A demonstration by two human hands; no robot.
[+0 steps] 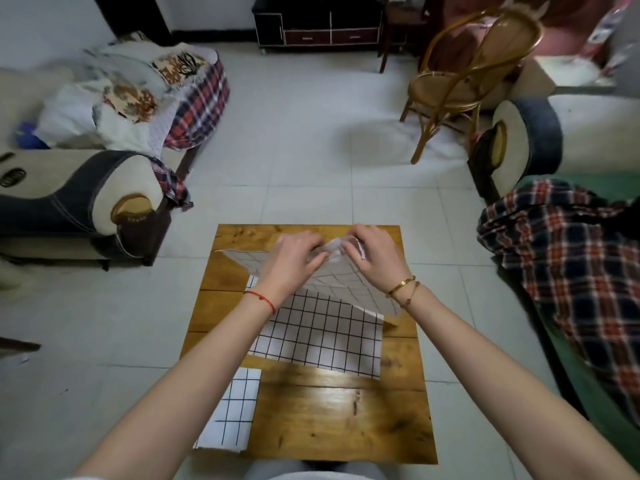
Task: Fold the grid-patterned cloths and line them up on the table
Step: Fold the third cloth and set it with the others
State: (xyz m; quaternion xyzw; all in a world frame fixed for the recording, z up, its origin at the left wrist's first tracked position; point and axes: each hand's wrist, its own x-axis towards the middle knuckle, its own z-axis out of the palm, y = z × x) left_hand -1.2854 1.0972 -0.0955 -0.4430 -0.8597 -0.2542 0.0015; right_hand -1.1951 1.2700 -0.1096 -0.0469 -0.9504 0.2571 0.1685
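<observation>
left hand (294,256): bare, no rings that show
left wrist: thin red cord (262,299), tied snug
left forearm: bare all the way down, no sleeve until a sliver of white at the bottom edge
right hand (372,252): bare as well, fingers partly hidden
right wrist: two slim bangles (403,287), one gold-toned, one darker with small beads
right forearm: bare, no sleeve in view
lap: pale grey garment at the bottom edge, blurred
</observation>
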